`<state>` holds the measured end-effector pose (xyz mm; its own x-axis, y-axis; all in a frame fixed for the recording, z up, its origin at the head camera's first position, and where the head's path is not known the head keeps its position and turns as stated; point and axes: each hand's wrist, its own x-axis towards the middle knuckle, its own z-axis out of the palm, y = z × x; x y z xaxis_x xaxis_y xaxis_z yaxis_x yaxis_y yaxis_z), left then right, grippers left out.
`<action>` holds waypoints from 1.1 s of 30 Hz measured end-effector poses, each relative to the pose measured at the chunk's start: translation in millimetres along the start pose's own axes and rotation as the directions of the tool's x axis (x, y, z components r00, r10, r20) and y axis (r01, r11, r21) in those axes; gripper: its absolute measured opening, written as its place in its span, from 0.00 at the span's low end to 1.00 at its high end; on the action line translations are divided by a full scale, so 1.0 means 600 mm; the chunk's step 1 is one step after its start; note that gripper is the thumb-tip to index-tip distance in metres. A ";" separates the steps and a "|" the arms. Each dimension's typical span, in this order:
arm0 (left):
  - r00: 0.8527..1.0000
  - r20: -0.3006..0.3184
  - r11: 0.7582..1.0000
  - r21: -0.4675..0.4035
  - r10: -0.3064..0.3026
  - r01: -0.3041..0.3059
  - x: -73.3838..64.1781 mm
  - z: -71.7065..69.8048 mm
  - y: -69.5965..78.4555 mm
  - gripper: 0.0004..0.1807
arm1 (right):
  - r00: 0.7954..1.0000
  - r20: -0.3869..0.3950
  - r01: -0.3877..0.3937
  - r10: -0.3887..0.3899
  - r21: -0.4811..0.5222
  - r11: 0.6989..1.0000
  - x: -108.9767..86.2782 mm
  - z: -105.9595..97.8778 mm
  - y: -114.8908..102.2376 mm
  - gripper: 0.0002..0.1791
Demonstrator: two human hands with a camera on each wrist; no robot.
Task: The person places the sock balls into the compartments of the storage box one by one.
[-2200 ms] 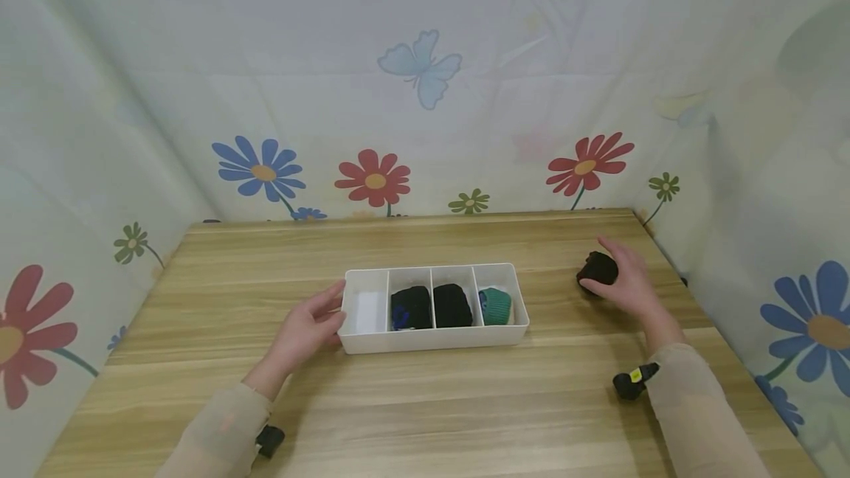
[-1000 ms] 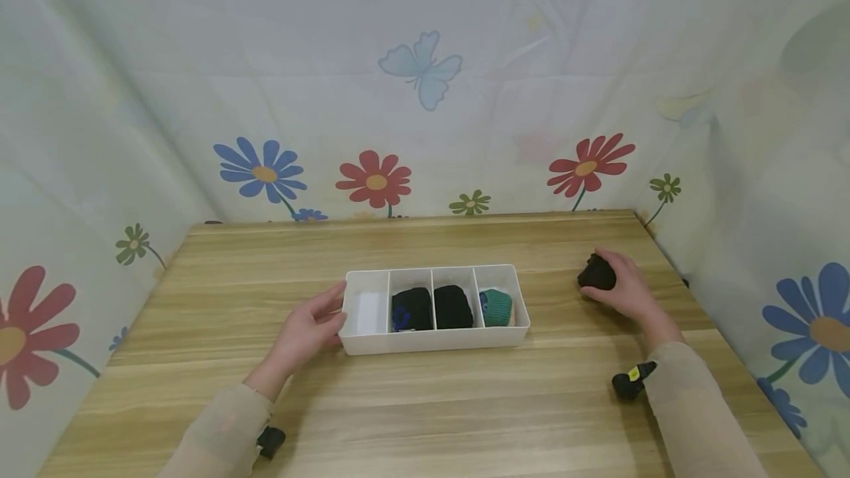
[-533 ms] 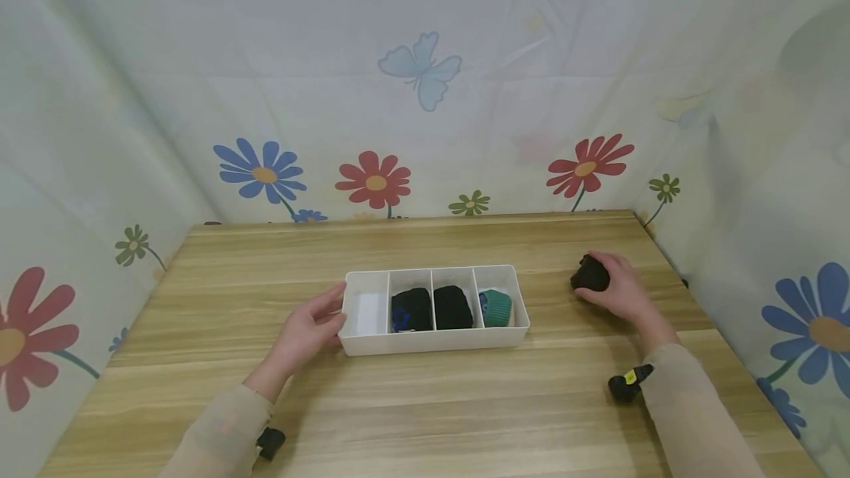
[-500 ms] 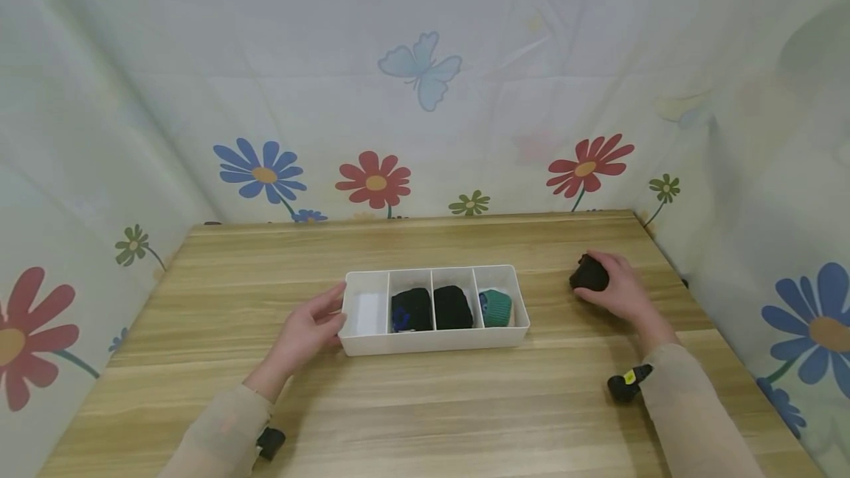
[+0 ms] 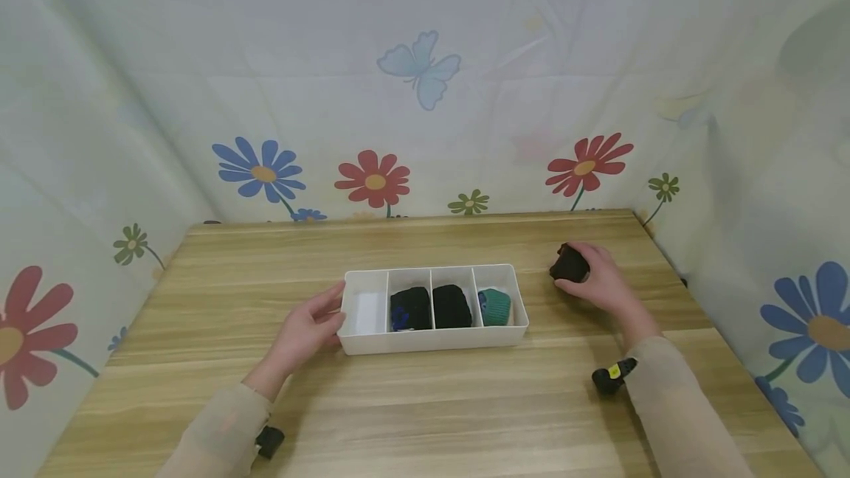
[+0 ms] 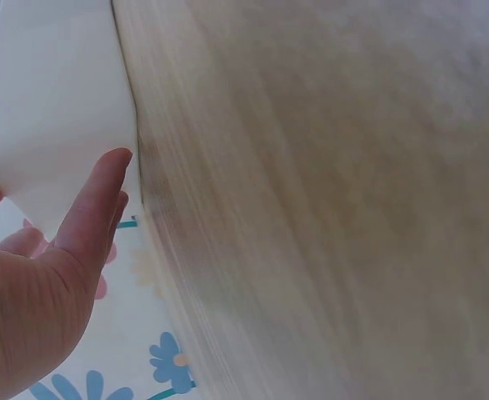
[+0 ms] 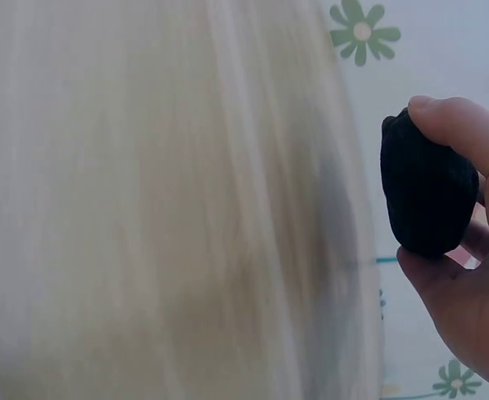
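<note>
My right hand [image 5: 600, 282] holds a rolled-up black sock [image 5: 569, 264] over the right part of the table, pinched between thumb and fingers. In the right wrist view the black sock [image 7: 429, 187] is a dark, rounded bundle, thumb and fingers at opposite ends. My left hand [image 5: 304, 334] rests against the left end of a white divided box [image 5: 432, 340], fingers fairly straight. From the left wrist, fingers [image 6: 98, 196] lie along the box's white wall [image 6: 61, 92]. Inside are a black bundle with blue marks [image 5: 412, 308], a plain black one [image 5: 452, 307] and a green ribbed one [image 5: 495, 307]; the leftmost compartment is bare.
The box stands on a wood-grain table [image 5: 425, 411]. A flower-print cloth [image 5: 425, 131] hangs behind the table and along both sides. Small black cameras sit at my left wrist [image 5: 269, 442] and right wrist [image 5: 612, 376], below the beige sleeves.
My right hand has carried the black sock leftward, nearer the box, after closing its fingers more snugly around it. The left hand and the box have stayed in place.
</note>
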<state>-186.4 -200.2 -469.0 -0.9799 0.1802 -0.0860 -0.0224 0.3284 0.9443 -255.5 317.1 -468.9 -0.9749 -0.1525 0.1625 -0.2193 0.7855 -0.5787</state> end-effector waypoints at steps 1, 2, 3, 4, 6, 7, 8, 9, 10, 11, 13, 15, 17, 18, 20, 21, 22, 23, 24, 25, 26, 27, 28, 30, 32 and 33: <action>1.000 -0.001 1.000 0.001 -0.003 0.003 0.001 0.000 0.000 0.33 | 1.000 0.003 0.001 -0.001 0.005 1.000 0.002 0.001 -0.005 0.44; 1.000 -0.002 1.000 0.000 -0.005 0.005 0.001 0.000 -0.001 0.33 | 1.000 0.008 -0.001 0.001 0.009 1.000 0.003 0.002 -0.010 0.44; 1.000 -0.003 1.000 0.000 -0.007 0.007 0.001 0.000 -0.001 0.33 | 1.000 0.010 -0.003 0.003 0.017 1.000 0.005 0.003 -0.015 0.44; 1.000 -0.003 1.000 -0.001 -0.008 0.008 0.001 0.000 -0.001 0.33 | 1.000 0.014 0.000 -0.001 0.021 1.000 0.007 0.004 -0.021 0.45; 1.000 0.002 1.000 0.000 -0.006 0.006 0.002 0.000 -0.003 0.33 | 1.000 0.017 0.015 -0.015 0.027 1.000 0.012 0.006 -0.031 0.45; 1.000 -0.001 1.000 -0.006 -0.008 0.008 0.002 -0.001 -0.003 0.33 | 1.000 0.017 0.026 -0.027 0.030 0.999 0.015 0.008 -0.037 0.45; 1.000 -0.002 1.000 -0.008 -0.006 0.006 0.002 -0.001 -0.003 0.33 | 0.999 0.017 0.036 -0.037 0.036 0.999 0.018 0.010 -0.042 0.45; 1.000 0.000 1.000 -0.007 -0.003 0.003 0.002 -0.001 -0.003 0.33 | 0.998 0.014 0.054 -0.054 0.039 0.998 0.021 0.011 -0.047 0.45; 1.000 0.002 1.000 -0.007 0.000 0.000 0.002 -0.001 -0.003 0.33 | 0.997 0.012 0.069 -0.070 0.042 0.997 0.024 0.013 -0.052 0.45; 1.000 0.003 1.000 -0.005 0.002 -0.002 0.002 -0.001 -0.003 0.33 | 0.997 0.011 0.080 -0.081 0.045 0.996 0.027 0.015 -0.057 0.45; 1.000 0.001 1.000 -0.009 0.003 -0.003 0.002 0.000 -0.003 0.33 | 0.995 0.006 0.100 -0.101 0.049 0.994 0.032 0.019 -0.069 0.45; 1.000 0.003 1.000 -0.010 0.004 -0.004 0.002 0.000 -0.004 0.33 | 0.993 -0.002 0.121 -0.121 0.045 0.992 0.038 0.022 -0.081 0.45; 1.000 0.002 1.000 -0.014 0.002 -0.002 0.003 0.000 -0.004 0.34 | 0.989 -0.009 0.146 -0.145 0.043 0.988 0.043 0.025 -0.094 0.45; 1.000 0.002 1.000 -0.015 0.000 0.000 0.003 0.000 -0.005 0.34 | 0.987 -0.014 0.163 -0.162 0.045 0.986 0.046 0.026 -0.101 0.45; 1.000 -0.001 1.000 -0.008 -0.003 0.003 0.004 0.000 -0.007 0.33 | 0.979 -0.023 0.202 -0.202 0.046 0.978 0.050 0.029 -0.114 0.45; 1.000 -0.003 1.000 -0.002 -0.005 0.005 0.004 -0.001 -0.008 0.33 | 0.974 -0.026 0.225 -0.224 0.051 0.973 0.052 0.030 -0.121 0.45; 1.000 -0.004 1.000 0.001 -0.006 0.006 0.004 -0.001 -0.007 0.33 | 0.969 -0.029 0.248 -0.247 0.053 0.967 0.054 0.032 -0.128 0.45; 1.000 -0.006 1.000 0.004 -0.007 0.007 0.004 -0.001 -0.008 0.33 | 0.963 -0.031 0.268 -0.266 0.058 0.962 0.055 0.034 -0.136 0.45; 1.000 -0.009 1.000 0.007 -0.009 0.009 0.005 -0.001 -0.008 0.33 | 0.956 -0.036 0.292 -0.291 0.061 0.954 0.057 0.036 -0.143 0.45; 1.000 -0.010 1.000 0.008 -0.008 0.008 0.005 -0.001 -0.009 0.33 | 0.949 -0.041 0.315 -0.313 0.062 0.947 0.059 0.039 -0.149 0.45; 1.000 -0.010 1.000 0.008 -0.007 0.007 0.004 -0.001 -0.008 0.33 | 0.941 -0.045 0.338 -0.336 0.062 0.939 0.060 0.042 -0.157 0.45; 1.000 -0.007 1.000 0.009 -0.003 0.003 0.004 -0.001 -0.008 0.33 | 0.932 -0.048 0.361 -0.358 0.068 0.930 0.061 0.045 -0.164 0.45; 1.000 -0.009 1.000 0.008 -0.002 0.002 0.004 -0.001 -0.007 0.33 | 0.925 -0.049 0.380 -0.377 0.069 0.922 0.061 0.049 -0.171 0.45; 1.000 -0.010 1.000 0.008 0.000 0.000 0.004 -0.001 -0.006 0.33 | 0.911 -0.045 0.411 -0.409 0.085 0.907 0.062 0.058 -0.186 0.44; 1.000 -0.007 1.000 0.008 0.002 -0.002 0.003 -0.001 -0.006 0.33 | 0.903 -0.034 0.429 -0.428 0.102 0.897 0.061 0.068 -0.201 0.45; 1.000 -0.006 1.000 0.007 0.003 -0.003 0.003 -0.001 -0.006 0.33 | 0.899 -0.027 0.437 -0.437 0.114 0.892 0.060 0.074 -0.208 0.45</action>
<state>-188.4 -201.2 -472.2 -0.9812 0.1754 -0.0810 -0.0179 0.3346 0.9422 -265.1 186.9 -425.9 -0.7796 -0.4638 0.4207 -0.6261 0.5656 -0.5367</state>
